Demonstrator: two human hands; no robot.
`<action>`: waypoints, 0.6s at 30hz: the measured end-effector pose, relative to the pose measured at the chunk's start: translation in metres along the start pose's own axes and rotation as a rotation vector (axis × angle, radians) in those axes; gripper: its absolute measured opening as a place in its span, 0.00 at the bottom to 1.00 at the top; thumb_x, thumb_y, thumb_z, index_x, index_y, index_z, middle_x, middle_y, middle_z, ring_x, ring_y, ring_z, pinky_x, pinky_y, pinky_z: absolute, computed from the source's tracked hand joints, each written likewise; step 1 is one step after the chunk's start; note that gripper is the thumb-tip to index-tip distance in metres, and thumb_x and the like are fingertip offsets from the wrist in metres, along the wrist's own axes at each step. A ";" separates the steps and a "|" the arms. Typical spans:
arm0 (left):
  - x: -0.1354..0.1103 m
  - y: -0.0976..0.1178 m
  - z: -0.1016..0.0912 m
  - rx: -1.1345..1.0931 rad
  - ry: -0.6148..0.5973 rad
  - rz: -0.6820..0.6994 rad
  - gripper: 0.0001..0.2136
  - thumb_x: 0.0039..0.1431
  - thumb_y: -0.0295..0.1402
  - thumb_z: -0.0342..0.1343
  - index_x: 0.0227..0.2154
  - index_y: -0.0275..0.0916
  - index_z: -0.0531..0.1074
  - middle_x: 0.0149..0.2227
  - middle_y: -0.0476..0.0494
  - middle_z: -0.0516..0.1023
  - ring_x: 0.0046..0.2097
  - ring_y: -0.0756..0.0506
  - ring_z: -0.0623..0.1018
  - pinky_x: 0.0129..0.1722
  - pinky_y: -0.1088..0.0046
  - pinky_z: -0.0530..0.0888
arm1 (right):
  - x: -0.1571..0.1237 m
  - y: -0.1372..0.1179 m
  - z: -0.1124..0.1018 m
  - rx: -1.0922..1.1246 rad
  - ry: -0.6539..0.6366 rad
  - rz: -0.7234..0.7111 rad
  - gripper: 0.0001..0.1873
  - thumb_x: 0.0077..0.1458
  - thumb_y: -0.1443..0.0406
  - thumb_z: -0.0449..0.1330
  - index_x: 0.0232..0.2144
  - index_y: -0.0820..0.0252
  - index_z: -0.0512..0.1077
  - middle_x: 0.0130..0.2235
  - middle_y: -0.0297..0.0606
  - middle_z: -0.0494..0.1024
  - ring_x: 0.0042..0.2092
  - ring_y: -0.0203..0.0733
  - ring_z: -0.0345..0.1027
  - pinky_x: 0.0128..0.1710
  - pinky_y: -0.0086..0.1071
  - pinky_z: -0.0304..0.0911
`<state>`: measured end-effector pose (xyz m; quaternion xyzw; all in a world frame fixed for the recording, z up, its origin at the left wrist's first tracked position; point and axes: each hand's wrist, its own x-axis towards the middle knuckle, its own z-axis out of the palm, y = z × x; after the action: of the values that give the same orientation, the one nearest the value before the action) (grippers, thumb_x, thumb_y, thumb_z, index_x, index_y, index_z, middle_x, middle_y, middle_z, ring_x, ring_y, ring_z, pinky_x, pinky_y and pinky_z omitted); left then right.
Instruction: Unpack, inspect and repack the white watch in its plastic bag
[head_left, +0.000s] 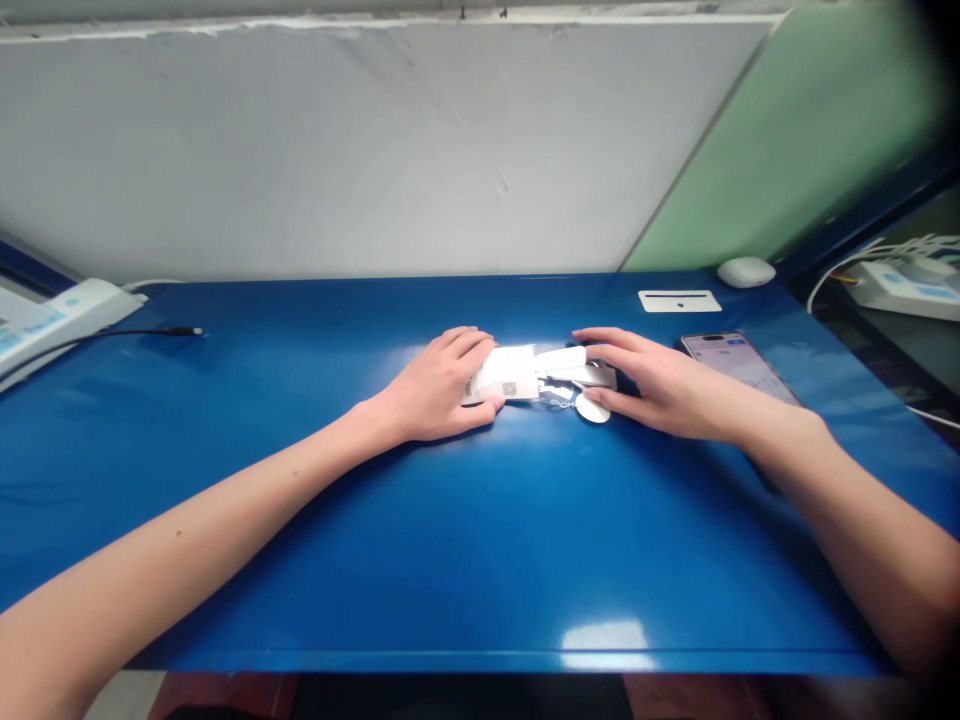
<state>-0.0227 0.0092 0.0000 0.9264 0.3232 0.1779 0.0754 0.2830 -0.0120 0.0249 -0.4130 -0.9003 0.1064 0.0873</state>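
My left hand [442, 385] lies on the blue table [480, 540], its fingers curled round the left end of a small white box [508, 373] with printed labels. My right hand [652, 385] rests on the other side, fingers stretched over white and grey pieces [581, 370] lying next to the box. A small white oval disc [592, 408] sits just below my right fingertips, joined to a clear bit of packaging. Bright glare washes out the detail of the box and pieces.
A phone [739, 362] with a lit screen lies right of my right hand. Behind it are a white flat card [679, 300] and a white earbud case [745, 271]. A black cable [135, 333] and a white device [52, 320] sit at far left; a power strip [904, 283] is at far right.
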 end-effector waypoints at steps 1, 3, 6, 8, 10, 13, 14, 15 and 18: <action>0.000 0.000 0.000 -0.001 -0.002 0.002 0.25 0.59 0.41 0.54 0.56 0.30 0.65 0.57 0.29 0.69 0.61 0.32 0.66 0.61 0.52 0.65 | 0.000 0.000 0.001 0.004 0.010 0.000 0.18 0.64 0.57 0.53 0.50 0.61 0.70 0.62 0.53 0.66 0.57 0.55 0.68 0.53 0.47 0.68; 0.000 0.000 0.000 0.001 -0.008 0.006 0.25 0.59 0.41 0.54 0.56 0.31 0.64 0.57 0.30 0.69 0.61 0.33 0.66 0.61 0.53 0.65 | 0.002 -0.002 0.004 0.008 0.032 -0.016 0.18 0.64 0.58 0.53 0.51 0.61 0.70 0.60 0.53 0.68 0.57 0.56 0.68 0.54 0.47 0.67; 0.000 0.000 -0.001 0.006 -0.013 0.010 0.25 0.60 0.41 0.54 0.56 0.31 0.64 0.57 0.30 0.69 0.61 0.33 0.66 0.61 0.53 0.65 | 0.006 -0.006 0.010 -0.022 0.078 -0.030 0.18 0.64 0.59 0.53 0.50 0.63 0.71 0.57 0.56 0.72 0.57 0.59 0.67 0.54 0.50 0.66; 0.000 0.001 -0.001 0.006 -0.017 0.010 0.26 0.60 0.41 0.54 0.56 0.30 0.64 0.57 0.29 0.69 0.61 0.33 0.66 0.61 0.53 0.65 | 0.008 -0.006 0.015 -0.051 0.120 -0.021 0.17 0.64 0.59 0.52 0.47 0.64 0.73 0.55 0.56 0.73 0.56 0.59 0.68 0.53 0.50 0.66; 0.000 0.001 -0.001 0.007 -0.020 0.007 0.26 0.59 0.41 0.55 0.56 0.29 0.64 0.57 0.28 0.69 0.61 0.33 0.65 0.62 0.54 0.64 | 0.010 -0.006 0.018 -0.067 0.155 -0.014 0.16 0.65 0.59 0.52 0.46 0.64 0.73 0.53 0.56 0.74 0.55 0.58 0.69 0.52 0.48 0.67; 0.000 0.001 -0.002 0.013 -0.026 -0.004 0.26 0.60 0.41 0.54 0.56 0.28 0.65 0.57 0.27 0.69 0.61 0.32 0.65 0.62 0.53 0.64 | 0.011 -0.006 0.019 -0.081 0.165 -0.011 0.16 0.65 0.60 0.52 0.46 0.64 0.71 0.51 0.57 0.75 0.53 0.58 0.70 0.49 0.48 0.68; 0.000 0.001 -0.002 0.014 -0.028 -0.008 0.26 0.60 0.42 0.54 0.56 0.28 0.65 0.57 0.27 0.69 0.61 0.32 0.65 0.62 0.53 0.64 | 0.011 -0.006 0.019 -0.088 0.165 -0.003 0.16 0.65 0.60 0.51 0.47 0.65 0.70 0.51 0.58 0.75 0.52 0.59 0.70 0.49 0.48 0.68; 0.000 0.001 -0.002 0.014 -0.030 -0.012 0.26 0.60 0.41 0.54 0.56 0.28 0.65 0.58 0.27 0.69 0.61 0.32 0.65 0.62 0.53 0.64 | 0.011 -0.006 0.018 -0.093 0.164 0.012 0.16 0.65 0.60 0.51 0.47 0.65 0.70 0.51 0.58 0.75 0.52 0.59 0.70 0.49 0.49 0.68; 0.000 0.001 -0.002 0.009 -0.031 -0.019 0.26 0.60 0.41 0.54 0.56 0.29 0.65 0.58 0.27 0.68 0.62 0.32 0.65 0.62 0.52 0.64 | 0.009 -0.006 0.015 -0.060 0.166 0.077 0.16 0.66 0.60 0.48 0.50 0.64 0.67 0.50 0.55 0.75 0.49 0.56 0.70 0.47 0.48 0.68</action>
<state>-0.0228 0.0085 0.0020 0.9263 0.3314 0.1615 0.0778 0.2686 -0.0107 0.0127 -0.4572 -0.8761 0.0481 0.1451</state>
